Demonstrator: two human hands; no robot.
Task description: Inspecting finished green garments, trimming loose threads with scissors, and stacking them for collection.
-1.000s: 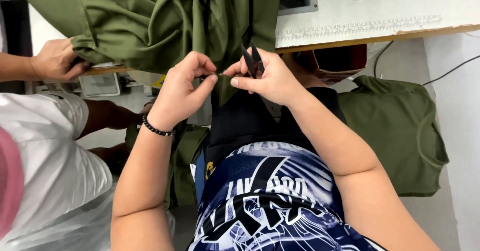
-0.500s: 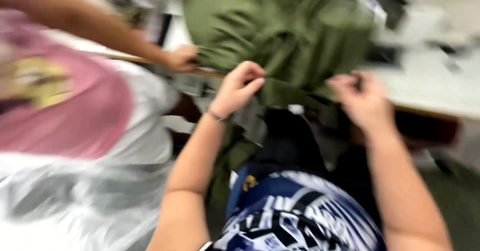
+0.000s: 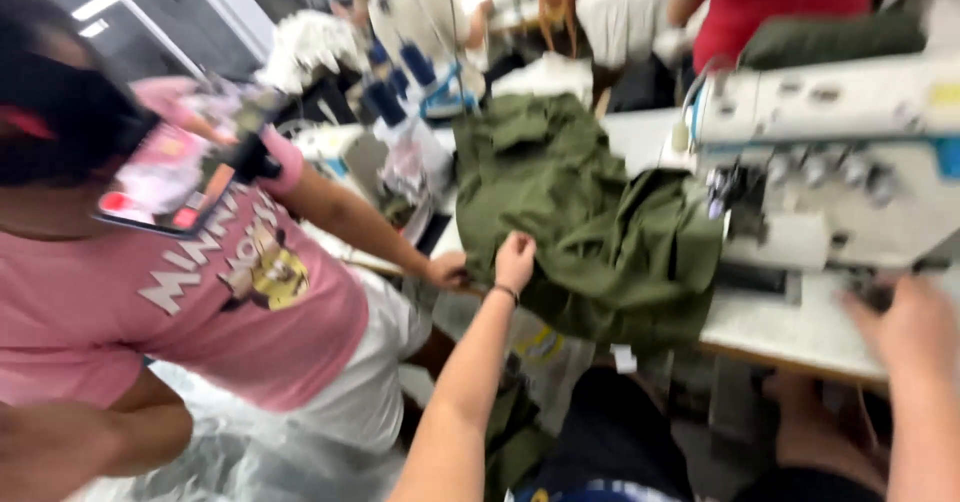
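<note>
Now left hand (image 3: 516, 259) grips green garment (image 3: 590, 222); right hand (image 3: 900, 322) on table (image 3: 790, 327).

— Where is the fabric (image 3: 590, 222) placed?

— It is piled on the table (image 3: 790, 327), just left of the sewing machine (image 3: 850, 162). Its near edge is touched by the left hand (image 3: 515, 259).

— And the right hand (image 3: 900, 322)?

— It is held at the table's right end, in front of the machine.

— What is found to the left?

— A co-worker's hand (image 3: 447, 270) is set at the fabric's left edge; thread cones (image 3: 400, 82) are stood behind it.
</note>
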